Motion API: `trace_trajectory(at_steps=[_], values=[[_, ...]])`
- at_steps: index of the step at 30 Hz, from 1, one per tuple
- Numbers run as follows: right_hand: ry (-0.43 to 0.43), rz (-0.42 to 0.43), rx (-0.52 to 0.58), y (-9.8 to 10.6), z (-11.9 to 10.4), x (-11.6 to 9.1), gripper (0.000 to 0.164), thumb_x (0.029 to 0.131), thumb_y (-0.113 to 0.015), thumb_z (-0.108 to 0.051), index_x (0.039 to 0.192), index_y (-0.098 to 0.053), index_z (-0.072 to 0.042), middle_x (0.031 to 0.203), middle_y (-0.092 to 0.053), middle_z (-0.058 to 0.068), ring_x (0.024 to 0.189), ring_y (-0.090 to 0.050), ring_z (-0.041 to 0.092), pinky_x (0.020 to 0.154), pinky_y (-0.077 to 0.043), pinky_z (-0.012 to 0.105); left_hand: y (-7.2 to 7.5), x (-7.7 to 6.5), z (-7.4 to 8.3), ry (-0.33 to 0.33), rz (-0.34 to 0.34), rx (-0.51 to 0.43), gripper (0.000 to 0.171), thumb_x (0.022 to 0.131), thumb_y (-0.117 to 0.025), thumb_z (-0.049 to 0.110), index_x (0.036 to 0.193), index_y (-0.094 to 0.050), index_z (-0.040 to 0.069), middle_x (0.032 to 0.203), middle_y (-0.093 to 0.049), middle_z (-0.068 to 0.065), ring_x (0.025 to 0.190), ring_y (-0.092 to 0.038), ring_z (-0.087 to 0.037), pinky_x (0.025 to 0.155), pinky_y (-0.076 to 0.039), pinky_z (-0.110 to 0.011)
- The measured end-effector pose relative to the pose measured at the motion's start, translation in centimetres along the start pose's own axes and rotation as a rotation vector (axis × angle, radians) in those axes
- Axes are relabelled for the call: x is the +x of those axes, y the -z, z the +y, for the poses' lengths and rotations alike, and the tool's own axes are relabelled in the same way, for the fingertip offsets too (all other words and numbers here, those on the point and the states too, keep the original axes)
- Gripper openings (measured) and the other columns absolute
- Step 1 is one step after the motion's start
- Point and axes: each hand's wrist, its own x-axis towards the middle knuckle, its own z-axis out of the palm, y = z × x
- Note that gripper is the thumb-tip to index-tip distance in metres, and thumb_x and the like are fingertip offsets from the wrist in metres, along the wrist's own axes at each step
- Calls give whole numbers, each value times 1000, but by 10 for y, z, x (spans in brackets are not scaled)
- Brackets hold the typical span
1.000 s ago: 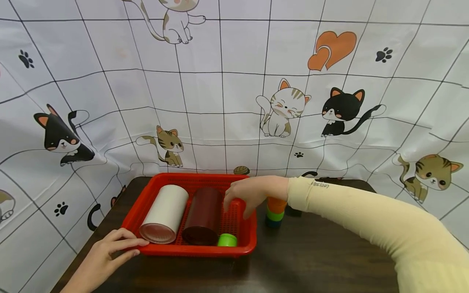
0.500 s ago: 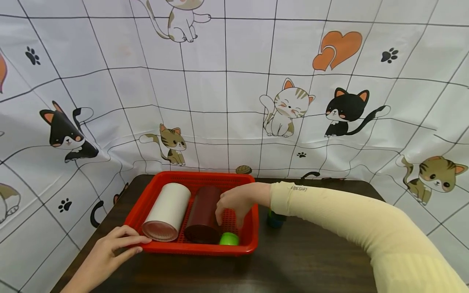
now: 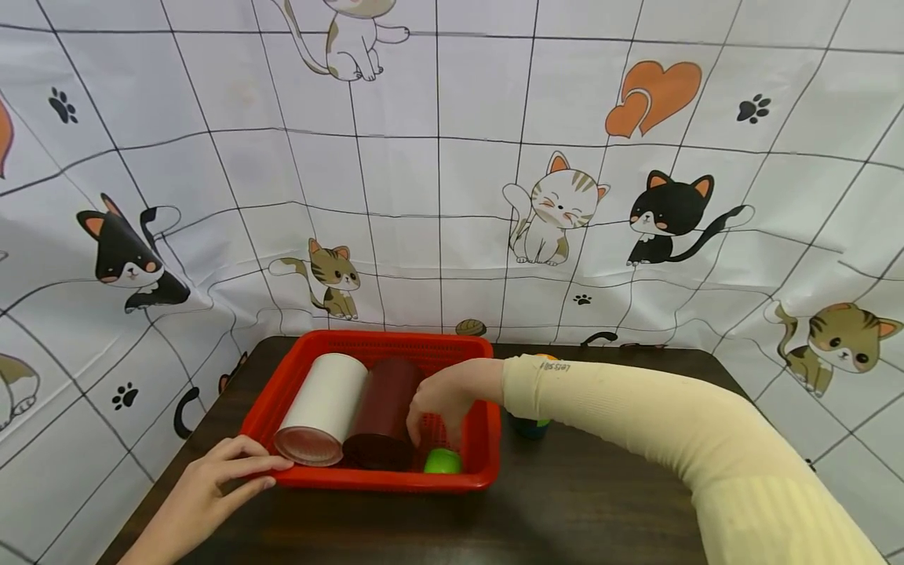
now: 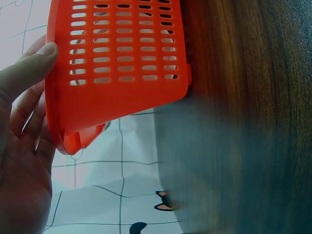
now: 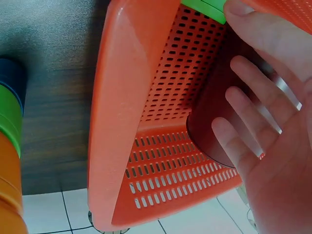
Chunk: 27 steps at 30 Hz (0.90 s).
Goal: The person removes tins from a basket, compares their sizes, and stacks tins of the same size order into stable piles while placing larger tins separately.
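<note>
Right hand (image 3: 443, 396) reaching down into a red basket (image 3: 374, 479), left hand (image 3: 207, 488) at its rim.

The right arm, in a pale yellow sleeve (image 3: 621, 400), comes across from the right side; the wrist bends and the fingers point down, slightly spread and loosely extended, close over the maroon cylinder (image 3: 380, 412), which lies in the basket beside a white cylinder (image 3: 323, 404). Whether the fingertips press on it cannot be told. The thumb is at the edge of a small green cylinder (image 3: 442, 461) by the front wall. The left hand pinches the basket's near left corner, thumb outside the rim. The basket stands on a dark worktop (image 3: 579, 486), a coloured stack (image 5: 10, 117) to its right.
</note>
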Motion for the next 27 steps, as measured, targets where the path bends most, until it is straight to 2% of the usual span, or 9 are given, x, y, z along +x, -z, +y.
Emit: trace_trajectory(at_steps=[6,16,20,27], values=[[-8,-47,-32,-4,-3,9,52,82,-82,-28,130,-63,-33,130,-62,-17,112,-54,5,95,-48,19,1,-2,0,-16,-10,12,53,63,-85,-4,103,-76,30,96,-59,15,86,-47,6,67,-37,-8],[-6,-116,14,-10,-7,21,53,81,-82,-23,128,-65,-39,121,-63,-22,103,-50,1,81,-50,14,2,-1,-1,-13,-16,-3,51,64,-84,-5,103,-76,28,95,-59,15,85,-47,5,65,-38,-12],[-1,-140,-5,-14,-8,26,55,82,-81,-23,131,-63,-38,116,-65,-20,97,-54,0,83,-50,13,1,-1,-1,-6,-17,-10,51,65,-84,-5,103,-76,28,96,-59,15,85,-47,5,65,-38,-12],[-33,-143,-35,-18,-8,31,55,81,-82,-24,130,-63,-40,117,-65,-23,99,-57,-3,85,-49,13,1,-1,0,-2,-13,-10,50,65,-84,-4,103,-76,28,96,-59,15,87,-48,6,68,-40,-8]])
